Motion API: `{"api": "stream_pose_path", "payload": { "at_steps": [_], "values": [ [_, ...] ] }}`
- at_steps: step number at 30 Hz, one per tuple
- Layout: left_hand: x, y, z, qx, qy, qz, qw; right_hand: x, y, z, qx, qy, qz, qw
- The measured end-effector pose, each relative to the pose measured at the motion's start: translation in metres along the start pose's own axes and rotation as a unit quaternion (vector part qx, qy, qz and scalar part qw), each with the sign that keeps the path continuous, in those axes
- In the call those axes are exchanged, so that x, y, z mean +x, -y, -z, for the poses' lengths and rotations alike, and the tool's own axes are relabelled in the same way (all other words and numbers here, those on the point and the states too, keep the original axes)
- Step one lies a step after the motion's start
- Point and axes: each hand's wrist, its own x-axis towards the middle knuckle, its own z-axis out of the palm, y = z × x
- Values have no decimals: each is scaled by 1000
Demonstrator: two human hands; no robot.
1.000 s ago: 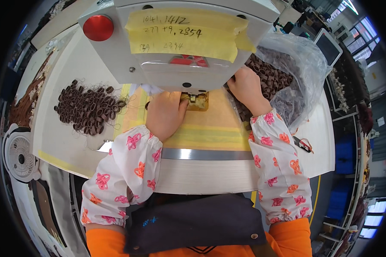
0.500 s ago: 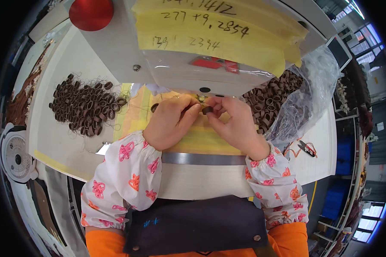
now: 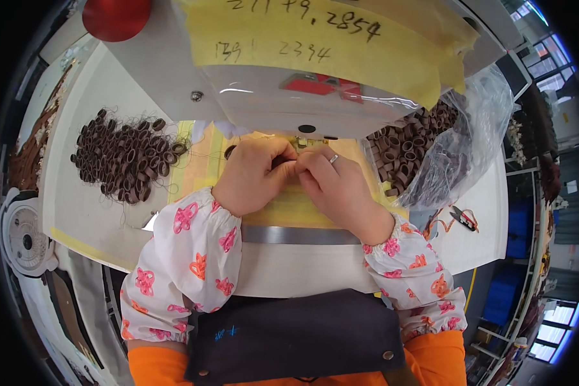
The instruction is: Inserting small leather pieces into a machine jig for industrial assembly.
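Observation:
My left hand (image 3: 254,174) and my right hand (image 3: 334,183) meet fingertip to fingertip below the head of a white sewing machine (image 3: 264,106). Both are closed in a pinch. Between them only a dark sliver of a small brown loop (image 3: 294,165) shows; the fingers hide the remainder. My right hand wears a ring. Just left of my left hand, another brown loop (image 3: 230,152) lies on the yellow-taped work surface (image 3: 283,209). The needle area (image 3: 307,143) sits right behind my fingertips, partly covered by them.
Brown loops with loose threads form a pile (image 3: 125,157) on the left. More loops (image 3: 408,145) spill from a clear plastic bag (image 3: 466,154) on the right. Thread snips (image 3: 463,219) lie near the right table edge. A white fan (image 3: 26,238) stands far left.
My right hand has moved left and turned over toward my left hand, so their fingertips now meet. The brown loop in its fingers has become mostly hidden. The view has shifted slightly.

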Motion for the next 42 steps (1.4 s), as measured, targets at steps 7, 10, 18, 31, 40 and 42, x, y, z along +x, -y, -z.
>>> {"api": "stream_pose_path", "payload": {
  "at_steps": [7, 10, 18, 31, 40, 42],
  "values": [
    [0, 4, 0, 3, -25, 63, 998, 10, -1, 5, 154, -41, -177, 971],
    [1, 11, -7, -28, -56, 40, 997, 12, -8, 3, 157, -49, -175, 971],
    [10, 7, -7, 43, -48, 107, 992, 14, -19, 4, 76, -74, -146, 984],
    [13, 14, -9, 12, -78, 104, 992, 14, -18, 1, 63, -87, -151, 983],
    [15, 11, -5, 48, -35, 128, 990, 17, -18, 8, 40, -54, -165, 984],
    [15, 12, -6, 57, -35, 121, 990, 19, -18, 9, 39, -40, -177, 983]
  ]
}}
